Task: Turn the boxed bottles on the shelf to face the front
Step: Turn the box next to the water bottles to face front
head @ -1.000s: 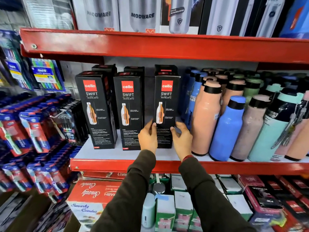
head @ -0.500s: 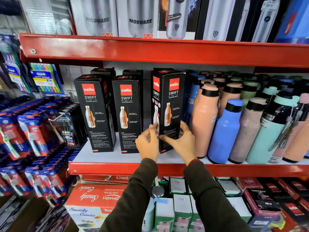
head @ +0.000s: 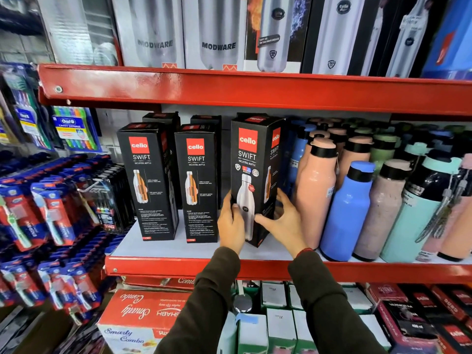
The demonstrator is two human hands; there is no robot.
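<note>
Three black Cello Swift boxes stand in the front row on the red-edged shelf [head: 178, 264]. The left box [head: 148, 180] and the middle box [head: 198, 182] show a side panel with a cut-away bottle. The right box [head: 251, 175] shows its panel with a white bottle, its corner angled toward me. My left hand [head: 231, 223] grips its lower left edge. My right hand [head: 283, 221] wraps its lower right corner, fingers on both faces. More black boxes [head: 163, 118] stand behind, mostly hidden.
Loose bottles crowd the shelf right of the box: a peach one [head: 316, 190] closest, then a blue one [head: 350, 213]. Toothbrush packs [head: 51, 213] hang at left. Steel-bottle boxes [head: 217, 34] sit on the shelf above. Cartons [head: 143, 320] fill the shelf below.
Both hands have rotated the right box from its side panel to the white-bottle panel. The view has also moved closer to the shelf.
</note>
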